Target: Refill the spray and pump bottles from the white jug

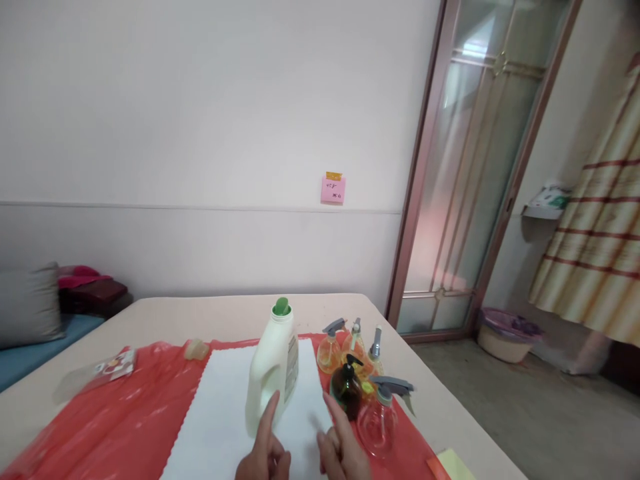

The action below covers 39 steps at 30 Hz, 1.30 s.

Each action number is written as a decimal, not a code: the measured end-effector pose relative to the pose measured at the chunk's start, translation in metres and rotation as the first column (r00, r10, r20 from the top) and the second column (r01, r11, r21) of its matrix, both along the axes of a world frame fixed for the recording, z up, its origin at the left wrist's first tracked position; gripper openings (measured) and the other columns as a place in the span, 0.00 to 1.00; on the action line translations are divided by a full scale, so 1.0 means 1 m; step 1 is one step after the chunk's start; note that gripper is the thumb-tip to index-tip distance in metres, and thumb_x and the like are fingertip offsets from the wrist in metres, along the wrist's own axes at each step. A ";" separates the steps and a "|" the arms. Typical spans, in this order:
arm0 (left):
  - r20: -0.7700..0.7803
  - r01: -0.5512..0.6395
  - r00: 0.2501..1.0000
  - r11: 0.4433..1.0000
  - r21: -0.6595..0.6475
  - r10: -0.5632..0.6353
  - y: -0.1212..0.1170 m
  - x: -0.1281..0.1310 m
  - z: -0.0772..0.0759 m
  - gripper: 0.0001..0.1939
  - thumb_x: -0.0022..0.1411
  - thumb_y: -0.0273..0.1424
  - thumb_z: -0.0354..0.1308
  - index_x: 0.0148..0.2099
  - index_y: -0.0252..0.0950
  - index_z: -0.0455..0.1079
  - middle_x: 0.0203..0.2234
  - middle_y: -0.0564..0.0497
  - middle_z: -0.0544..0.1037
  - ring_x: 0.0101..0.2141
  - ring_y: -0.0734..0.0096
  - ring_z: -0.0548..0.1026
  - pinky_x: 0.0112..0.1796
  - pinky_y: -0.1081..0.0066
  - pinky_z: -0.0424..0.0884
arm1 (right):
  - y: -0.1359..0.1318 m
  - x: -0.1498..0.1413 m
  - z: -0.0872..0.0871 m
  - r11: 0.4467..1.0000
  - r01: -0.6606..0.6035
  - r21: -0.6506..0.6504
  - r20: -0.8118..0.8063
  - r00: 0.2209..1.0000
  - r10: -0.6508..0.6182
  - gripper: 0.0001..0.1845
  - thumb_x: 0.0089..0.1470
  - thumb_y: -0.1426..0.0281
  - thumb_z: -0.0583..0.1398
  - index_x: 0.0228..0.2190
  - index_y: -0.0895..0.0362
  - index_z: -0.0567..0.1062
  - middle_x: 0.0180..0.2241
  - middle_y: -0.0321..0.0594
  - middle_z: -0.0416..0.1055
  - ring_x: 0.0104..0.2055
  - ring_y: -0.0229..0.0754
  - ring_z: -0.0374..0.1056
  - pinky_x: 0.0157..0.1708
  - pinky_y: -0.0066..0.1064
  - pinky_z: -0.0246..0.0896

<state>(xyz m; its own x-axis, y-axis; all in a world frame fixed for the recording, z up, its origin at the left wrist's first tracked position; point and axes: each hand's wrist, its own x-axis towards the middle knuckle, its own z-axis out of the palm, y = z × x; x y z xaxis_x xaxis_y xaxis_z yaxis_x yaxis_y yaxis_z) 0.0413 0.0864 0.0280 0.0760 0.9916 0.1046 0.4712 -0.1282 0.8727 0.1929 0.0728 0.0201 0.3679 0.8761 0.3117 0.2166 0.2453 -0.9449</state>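
A white jug (273, 370) with a green cap stands upright on a white cloth (220, 413) laid over a red plastic sheet (110, 420). My left hand (265, 453) pokes up from the bottom edge, index finger stretched out and touching the jug's lower side, other fingers curled. My right hand (343, 447) sits beside it, index finger pointing up toward a dark green pump bottle (347, 390), holding nothing. A clear spray bottle (380, 413) with a grey trigger stands just right of that hand.
Three small amber spray bottles (350, 347) stand behind the pump bottle. A clear packet (107, 370) lies at the table's left, a yellow pad (453, 463) at its right front. A sofa is at left, a glass door and basin at right.
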 end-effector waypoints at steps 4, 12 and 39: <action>0.050 0.027 0.998 0.999 -0.020 -0.026 0.001 0.003 -0.002 0.54 0.51 0.35 0.52 0.72 0.35 0.24 0.28 0.58 0.72 0.18 0.73 0.66 0.24 0.73 0.64 | -0.002 -0.003 -0.001 0.999 -0.006 0.048 0.066 0.998 0.003 0.42 0.49 0.66 0.55 0.65 0.54 0.52 0.26 0.30 0.68 0.17 0.33 0.52 0.22 0.28 0.54; 0.069 0.076 0.995 0.989 -0.126 -0.067 -0.001 0.005 0.005 0.55 0.50 0.25 0.50 0.70 0.34 0.16 0.23 0.60 0.70 0.22 0.71 0.69 0.30 0.73 0.67 | 0.002 0.004 -0.002 0.991 -0.123 -0.044 -0.053 0.991 0.121 0.53 0.38 0.73 0.53 0.67 0.56 0.44 0.20 0.28 0.68 0.18 0.34 0.50 0.21 0.27 0.47; 0.150 0.086 0.987 0.980 -0.182 -0.059 -0.001 0.002 0.008 0.52 0.51 0.26 0.51 0.72 0.33 0.25 0.20 0.62 0.67 0.21 0.72 0.67 0.30 0.73 0.67 | 0.000 0.004 0.005 0.975 -0.170 -0.145 -0.089 0.983 0.158 0.45 0.41 0.71 0.56 0.63 0.57 0.58 0.20 0.27 0.62 0.19 0.32 0.48 0.22 0.27 0.45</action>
